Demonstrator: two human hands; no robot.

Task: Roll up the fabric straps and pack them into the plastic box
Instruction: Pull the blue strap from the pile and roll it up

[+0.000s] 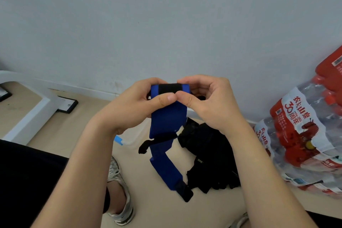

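A blue fabric strap [166,122] with a black hook-and-loop patch at its top end hangs in front of me, its tail trailing down to the floor. My left hand [140,105] pinches the strap's top left edge, thumb on the front. My right hand [205,102] pinches the top right edge, thumb meeting the left thumb. A pile of black fabric items [207,155] lies on the floor behind the strap. A clear plastic box [133,135] with a blue latch shows partly between my left wrist and the strap.
A shrink-wrapped pack of water bottles [307,131] with red labels leans on the wall at right. A white furniture leg [38,105] stands at left. My knees and a grey sneaker [120,190] are at the bottom, on a beige floor.
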